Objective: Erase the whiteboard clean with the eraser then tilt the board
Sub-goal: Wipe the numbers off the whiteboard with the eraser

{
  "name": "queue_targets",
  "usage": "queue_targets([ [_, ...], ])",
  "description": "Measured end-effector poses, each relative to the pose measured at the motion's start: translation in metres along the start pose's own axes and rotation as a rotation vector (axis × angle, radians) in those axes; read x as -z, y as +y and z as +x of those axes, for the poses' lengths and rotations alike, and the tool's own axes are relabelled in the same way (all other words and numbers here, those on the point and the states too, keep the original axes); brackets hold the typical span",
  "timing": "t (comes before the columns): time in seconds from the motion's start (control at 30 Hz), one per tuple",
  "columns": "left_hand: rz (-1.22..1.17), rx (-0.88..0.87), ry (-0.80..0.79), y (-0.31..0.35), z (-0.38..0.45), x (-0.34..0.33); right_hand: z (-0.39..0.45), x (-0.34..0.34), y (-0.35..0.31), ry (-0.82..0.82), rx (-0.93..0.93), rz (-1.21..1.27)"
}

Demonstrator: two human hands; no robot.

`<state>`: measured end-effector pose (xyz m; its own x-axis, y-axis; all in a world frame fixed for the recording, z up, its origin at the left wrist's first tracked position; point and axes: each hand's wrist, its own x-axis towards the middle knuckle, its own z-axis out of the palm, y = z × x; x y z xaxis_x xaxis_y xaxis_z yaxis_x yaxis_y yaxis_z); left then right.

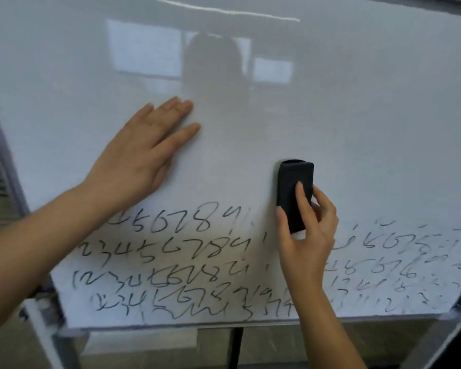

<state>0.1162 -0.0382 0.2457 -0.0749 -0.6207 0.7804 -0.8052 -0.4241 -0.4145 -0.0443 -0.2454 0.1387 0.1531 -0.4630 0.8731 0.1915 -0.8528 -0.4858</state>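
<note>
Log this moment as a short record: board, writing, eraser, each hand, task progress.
board: whiteboard on a metal stand, upper part wiped
writing: rows of black handwritten digits across the lower part; those at lower right look smeared
eraser: black eraser upright against the board, above the rows
left hand: flat on the board, fingers straight
right hand: grips the eraser's lower half
progress: erasing unfinished; whether the board is tilted yet cannot be told

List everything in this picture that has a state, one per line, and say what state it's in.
White glossy whiteboard: upper part wiped, not clean.
Black handwritten digits: rows remain along the bottom, smeared at right.
Black rectangular eraser: pressed on the board, above the writing.
Right hand: grips the eraser.
Left hand: flat, fingers straight, on the board.
</note>
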Motion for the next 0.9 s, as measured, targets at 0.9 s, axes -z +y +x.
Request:
queue_targets([
  [0.9,0.310,0.064,0.056,-0.132,-0.099,0.034,-0.050,-0.185,-0.121,-0.120,0.775,-0.175],
])
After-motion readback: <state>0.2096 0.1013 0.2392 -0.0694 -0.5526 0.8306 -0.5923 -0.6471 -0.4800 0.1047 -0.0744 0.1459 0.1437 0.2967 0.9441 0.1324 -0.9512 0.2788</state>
